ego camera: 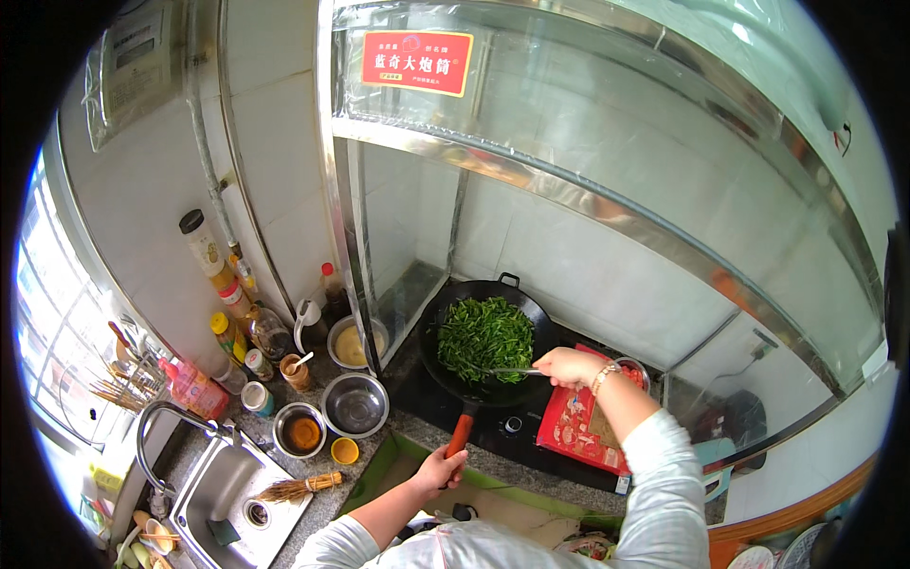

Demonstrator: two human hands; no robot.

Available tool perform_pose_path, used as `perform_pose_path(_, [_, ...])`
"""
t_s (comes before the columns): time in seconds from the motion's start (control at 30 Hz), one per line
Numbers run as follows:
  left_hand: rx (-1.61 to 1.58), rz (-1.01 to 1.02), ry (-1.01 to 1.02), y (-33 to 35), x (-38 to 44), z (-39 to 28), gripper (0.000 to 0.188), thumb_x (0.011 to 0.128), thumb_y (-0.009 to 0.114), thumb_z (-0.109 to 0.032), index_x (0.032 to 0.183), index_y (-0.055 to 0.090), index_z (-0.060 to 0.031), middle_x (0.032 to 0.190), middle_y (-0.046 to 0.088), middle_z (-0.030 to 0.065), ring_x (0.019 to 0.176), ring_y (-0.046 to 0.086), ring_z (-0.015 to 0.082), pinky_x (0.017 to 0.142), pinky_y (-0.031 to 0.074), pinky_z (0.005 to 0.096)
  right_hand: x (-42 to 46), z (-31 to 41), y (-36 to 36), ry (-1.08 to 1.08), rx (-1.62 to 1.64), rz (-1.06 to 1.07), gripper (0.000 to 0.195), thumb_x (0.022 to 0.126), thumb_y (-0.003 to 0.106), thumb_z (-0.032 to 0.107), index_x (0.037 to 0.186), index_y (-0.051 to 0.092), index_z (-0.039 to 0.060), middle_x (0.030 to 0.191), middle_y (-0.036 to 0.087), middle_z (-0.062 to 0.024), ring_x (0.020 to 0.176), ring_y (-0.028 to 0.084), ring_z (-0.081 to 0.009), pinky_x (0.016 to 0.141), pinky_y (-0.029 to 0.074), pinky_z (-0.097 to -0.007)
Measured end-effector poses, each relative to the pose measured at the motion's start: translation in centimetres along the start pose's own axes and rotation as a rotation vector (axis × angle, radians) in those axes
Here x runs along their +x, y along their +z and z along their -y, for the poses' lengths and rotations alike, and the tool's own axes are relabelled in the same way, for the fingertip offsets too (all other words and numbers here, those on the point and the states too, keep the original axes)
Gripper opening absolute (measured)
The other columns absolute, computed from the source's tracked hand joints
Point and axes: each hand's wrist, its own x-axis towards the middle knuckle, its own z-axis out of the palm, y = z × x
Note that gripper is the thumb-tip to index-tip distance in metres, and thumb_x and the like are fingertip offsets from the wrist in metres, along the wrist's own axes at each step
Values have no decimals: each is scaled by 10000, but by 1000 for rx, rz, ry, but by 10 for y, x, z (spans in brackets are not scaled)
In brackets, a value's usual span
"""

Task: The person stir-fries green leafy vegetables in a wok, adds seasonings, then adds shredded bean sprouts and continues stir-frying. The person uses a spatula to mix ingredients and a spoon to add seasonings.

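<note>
A black wok (pixel 432 341) sits on the black cooktop (pixel 490 427), with a heap of chopped green vegetables (pixel 487 334) in its bowl. My left hand (pixel 439 472) is wrapped around the wok's reddish wooden handle (pixel 461 432). Over the wok's right side, my right hand (pixel 572 366) grips a metal cooking utensil (pixel 508 370). The utensil's far end reaches into the greens, which partly hide it, so its exact kind cannot be told. A bracelet circles my right wrist.
Left of the cooktop stand metal bowls (pixel 355 405), bottles and jars. A steel sink (pixel 234 484) with a straw brush (pixel 298 486) across its edge lies further left. Right of the wok is a red box or sheet (pixel 569 419). A metal-framed glass screen (pixel 540 167) rises above.
</note>
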Motion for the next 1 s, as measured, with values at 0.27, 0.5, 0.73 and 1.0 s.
perform_pose_path(0.27, [18,2,-9,-1,-1,-1,202,974,610,-235,1050,474,-107,776,505,18,568,472,108,441,355,245,-3,16,0,-67,-1070,-236,231,794,579,81,936,751,19,988,717,-198,948,705,-331,779,572,-433])
perform_pose_path(0.5, [34,21,-7,1,8,1,211,973,612,-246,1035,468,-106,772,503,24,566,474,112,440,356,253,18,2,18,-307,-1120,-582,276,929,494,178,982,726,39,960,698,-167,853,708,-320,687,580,-415])
perform_pose_path(0.73, [55,2,-6,-1,6,2,254,975,607,-276,1079,483,-81,762,516,15,546,486,102,443,384,257,11,-20,-29,-38,-1166,-379,229,878,539,120,982,731,50,1025,713,-163,950,703,-298,782,565,-422])
perform_pose_path(1.0, [93,42,-17,-1,11,4,235,995,573,-298,1080,460,-109,784,507,30,569,487,112,445,370,255,112,-33,-50,-319,-1016,-669,271,959,437,152,1103,663,113,1017,694,-126,898,696,-316,739,561,-426])
